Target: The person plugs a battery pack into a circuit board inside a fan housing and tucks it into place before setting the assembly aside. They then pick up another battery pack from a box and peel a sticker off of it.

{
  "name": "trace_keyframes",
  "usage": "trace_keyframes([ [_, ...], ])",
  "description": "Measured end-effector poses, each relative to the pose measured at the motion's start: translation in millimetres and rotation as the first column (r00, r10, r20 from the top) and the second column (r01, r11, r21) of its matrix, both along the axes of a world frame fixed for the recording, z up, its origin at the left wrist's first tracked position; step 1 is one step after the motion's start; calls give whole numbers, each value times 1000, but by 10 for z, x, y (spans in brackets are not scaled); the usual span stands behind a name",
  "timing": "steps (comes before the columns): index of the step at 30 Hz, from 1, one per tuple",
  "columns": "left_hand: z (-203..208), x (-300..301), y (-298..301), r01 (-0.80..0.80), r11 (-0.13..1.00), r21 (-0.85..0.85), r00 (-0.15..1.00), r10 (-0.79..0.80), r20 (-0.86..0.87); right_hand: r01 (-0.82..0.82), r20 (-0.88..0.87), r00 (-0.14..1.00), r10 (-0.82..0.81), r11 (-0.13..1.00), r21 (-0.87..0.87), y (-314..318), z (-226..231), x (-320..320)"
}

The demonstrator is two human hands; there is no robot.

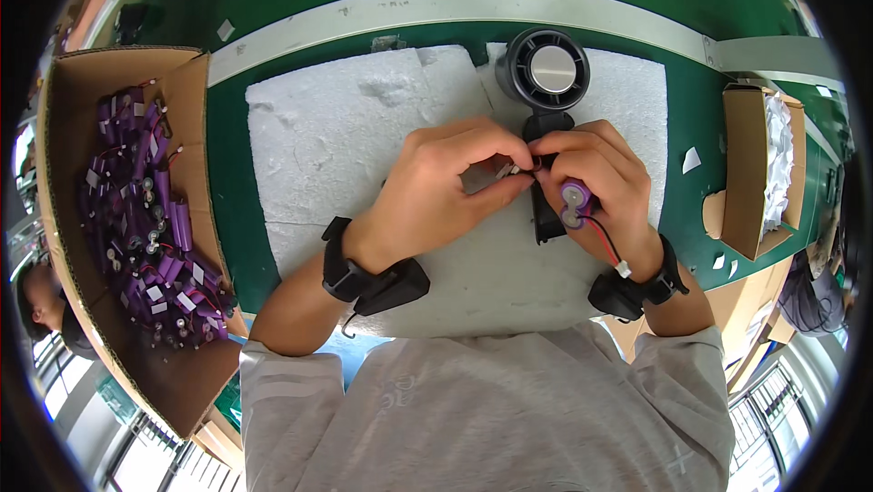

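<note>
A black handheld fan (552, 68) with a round silver centre lies on white foam, its dark handle (548, 224) running toward me beneath my hands. My left hand (446, 174) is closed in a pinch over the handle, at a small pale piece (509, 168) too small to name. Thumb and index finger of my right hand (605, 165) meet it there. Held in my right palm is a purple two-cell battery pack (575, 196), cell ends showing. Its red and black wires hang toward my wrist and end in a white connector (623, 268).
At the left stands an open cardboard box (214, 219) with many purple battery packs (150, 219). A smaller carton (744, 174) with white wrapping is at the right. The foam sheet (318, 137) lies on a green table, before a metal rail (455, 5). A person's head (45, 296) shows far left.
</note>
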State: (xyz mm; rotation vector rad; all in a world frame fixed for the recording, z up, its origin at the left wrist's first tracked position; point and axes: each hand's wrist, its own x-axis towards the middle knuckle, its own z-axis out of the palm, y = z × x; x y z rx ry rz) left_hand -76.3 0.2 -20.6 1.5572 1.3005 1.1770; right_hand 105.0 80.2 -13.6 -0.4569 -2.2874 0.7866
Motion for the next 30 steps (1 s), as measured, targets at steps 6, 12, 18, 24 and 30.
trace_keyframes([
  [6,27,-42,-4,-2,995,-96,998,8,55,30,30,999,-28,998,-55,5,29,3],
  [12,3,-38,-39,4,994,-109,996,6,91,46,59,997,-42,997,-67,-8,45,-13],
  [18,1,-20,-45,22,986,-163,974,16,225,37,122,992,-29,997,-64,-41,64,26],
  [24,25,-63,-34,57,983,-173,983,-25,180,51,177,983,-36,996,-79,-47,92,34],
  [30,11,-93,-27,21,999,37,997,-18,-74,62,114,992,-55,996,-57,-58,49,-16],
])
